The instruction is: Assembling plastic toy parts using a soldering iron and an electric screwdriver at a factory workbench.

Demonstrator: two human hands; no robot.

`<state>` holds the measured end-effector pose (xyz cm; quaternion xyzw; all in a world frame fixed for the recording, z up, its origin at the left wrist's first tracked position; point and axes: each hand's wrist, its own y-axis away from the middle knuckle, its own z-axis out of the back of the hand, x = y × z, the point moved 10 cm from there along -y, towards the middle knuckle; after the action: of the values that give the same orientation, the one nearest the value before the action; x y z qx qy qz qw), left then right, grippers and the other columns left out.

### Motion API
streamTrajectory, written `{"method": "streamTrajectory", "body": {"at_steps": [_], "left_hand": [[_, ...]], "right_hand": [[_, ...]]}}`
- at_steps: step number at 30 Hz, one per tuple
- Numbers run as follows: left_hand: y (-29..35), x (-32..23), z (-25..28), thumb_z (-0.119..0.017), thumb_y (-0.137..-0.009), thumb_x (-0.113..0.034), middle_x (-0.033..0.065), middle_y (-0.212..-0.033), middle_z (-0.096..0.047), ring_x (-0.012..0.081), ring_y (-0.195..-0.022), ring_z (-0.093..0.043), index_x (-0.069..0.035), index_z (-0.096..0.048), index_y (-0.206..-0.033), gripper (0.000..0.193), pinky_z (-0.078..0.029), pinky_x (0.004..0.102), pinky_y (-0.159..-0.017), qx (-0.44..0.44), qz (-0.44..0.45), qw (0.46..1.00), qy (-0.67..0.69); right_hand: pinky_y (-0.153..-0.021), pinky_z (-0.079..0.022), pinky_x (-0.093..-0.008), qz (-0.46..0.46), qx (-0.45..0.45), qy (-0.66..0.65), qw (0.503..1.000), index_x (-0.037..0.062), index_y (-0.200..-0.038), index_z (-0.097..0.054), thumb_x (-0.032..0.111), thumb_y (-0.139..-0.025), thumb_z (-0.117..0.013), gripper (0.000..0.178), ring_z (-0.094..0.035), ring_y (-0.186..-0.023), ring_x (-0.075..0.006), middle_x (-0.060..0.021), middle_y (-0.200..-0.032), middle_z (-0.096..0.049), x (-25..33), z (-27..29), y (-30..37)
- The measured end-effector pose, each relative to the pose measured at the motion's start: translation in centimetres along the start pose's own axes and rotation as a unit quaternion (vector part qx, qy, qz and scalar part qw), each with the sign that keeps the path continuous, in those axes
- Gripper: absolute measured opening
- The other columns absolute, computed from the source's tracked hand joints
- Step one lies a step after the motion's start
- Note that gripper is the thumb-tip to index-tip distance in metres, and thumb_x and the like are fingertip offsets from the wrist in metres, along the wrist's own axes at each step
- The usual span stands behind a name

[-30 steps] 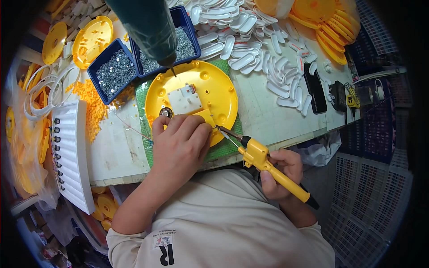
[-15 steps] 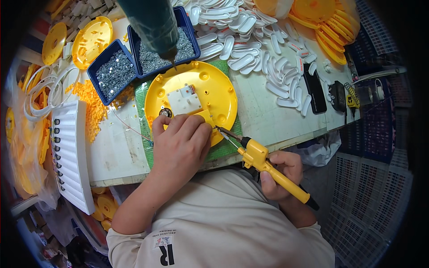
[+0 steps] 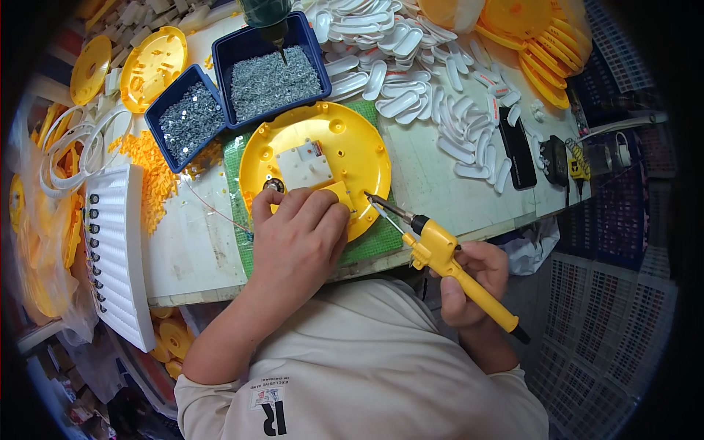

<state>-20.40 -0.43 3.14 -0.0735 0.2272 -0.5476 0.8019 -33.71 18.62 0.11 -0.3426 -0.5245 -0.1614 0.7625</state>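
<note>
My right hand (image 3: 475, 282) grips a yellow soldering iron (image 3: 440, 253) with a thin feed tube beside its tip. The tip lies over the right part of a round yellow plastic shell (image 3: 367, 139), just right of a small yellow block (image 3: 340, 193). My left hand (image 3: 302, 238) is closed over the block at the shell's near side, its fingertips partly hidden. Inside the shell sit a white plastic box (image 3: 304, 167) and, left of it, a small round metal-rimmed part (image 3: 273, 185). The shell rests on a green mat (image 3: 246, 249).
A power screwdriver (image 3: 270, 18) hangs over a blue bin of screws (image 3: 271, 84); a smaller blue bin (image 3: 183, 117) stands beside it. White plastic parts (image 3: 411, 88) and a black phone (image 3: 518, 150) lie right. Left are orange pieces (image 3: 150, 198) and a white foam tray (image 3: 121, 253).
The soldering iron and my right hand have shifted right, drawing the tip away from the block. The hanging screwdriver has risen away from the shell. My left hand has barely moved.
</note>
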Motion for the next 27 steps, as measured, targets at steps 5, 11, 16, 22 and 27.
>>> {"method": "streamTrajectory", "body": {"at_steps": [5, 11, 16, 22, 27], "left_hand": [[-0.1, 0.0, 0.0, -0.079, -0.08, -0.013, 0.0002, -0.1, -0.067, 0.0202, -0.098, -0.065, -0.014, -0.068, -0.095, 0.018, -0.04, 0.0423, -0.091, 0.005, 0.001, 1.0, 0.0], [0.0, 0.3, 0.0, -0.079, -0.081, -0.013, -0.0004, -0.102, -0.067, 0.0195, -0.098, -0.065, -0.014, -0.068, -0.095, 0.018, -0.04, 0.0424, -0.093, 0.015, 0.007, 1.0, 0.0], [-0.2, 2.5, 3.7, -0.079, -0.079, -0.007, 0.0073, -0.111, -0.068, 0.0291, -0.107, -0.064, -0.009, -0.069, -0.108, 0.031, -0.045, 0.0444, -0.097, 0.011, 0.037, 0.995, 0.093], [4.3, 9.6, 6.8, -0.071, -0.08, 0.002, 0.0123, -0.122, -0.067, 0.0313, -0.116, -0.062, -0.006, -0.067, -0.117, 0.038, -0.043, 0.0481, -0.106, 0.065, 0.096, 0.993, -0.008], [6.6, 10.4, 5.7, -0.074, -0.084, -0.003, 0.0083, -0.108, -0.068, 0.0272, -0.107, -0.065, -0.01, -0.068, -0.114, 0.032, -0.042, 0.0491, -0.108, 0.068, 0.115, 0.99, -0.044]], "right_hand": [[-0.078, -0.057, -0.0338, 0.018, 0.021, 0.016, 0.999, -0.0055, -0.149, -0.031, 0.021, -0.098, -0.06, 0.064, -0.067, -0.081, -0.0204, -0.0177, -0.094, -0.068, 1.7, -1.6, -2.2], [-0.087, -0.059, -0.0359, 0.008, 0.048, -0.044, 0.998, -0.0083, -0.15, -0.038, 0.027, -0.107, -0.057, 0.059, -0.074, -0.091, -0.0238, -0.021, -0.105, -0.074, 0.6, -4.3, -4.6], [-0.095, -0.056, -0.0353, -0.002, 0.071, 0.04, 0.997, -0.0036, -0.143, -0.05, 0.019, -0.106, -0.062, 0.045, -0.072, -0.106, -0.0229, -0.0193, -0.115, -0.074, 0.2, -5.9, -7.4], [-0.107, -0.049, -0.0384, 0.093, 0.077, 0.19, 0.974, 0.0019, -0.145, -0.051, 0.001, -0.089, -0.074, 0.06, -0.065, -0.125, -0.03, -0.0187, -0.13, -0.068, -0.9, -7.7, -9.9], [-0.107, -0.05, -0.0391, 0.087, 0.09, 0.222, 0.967, 0.0031, -0.147, -0.049, -0.002, -0.088, -0.071, 0.063, -0.065, -0.127, -0.0312, -0.0176, -0.131, -0.068, -2.3, -9.0, -10.3]]}}
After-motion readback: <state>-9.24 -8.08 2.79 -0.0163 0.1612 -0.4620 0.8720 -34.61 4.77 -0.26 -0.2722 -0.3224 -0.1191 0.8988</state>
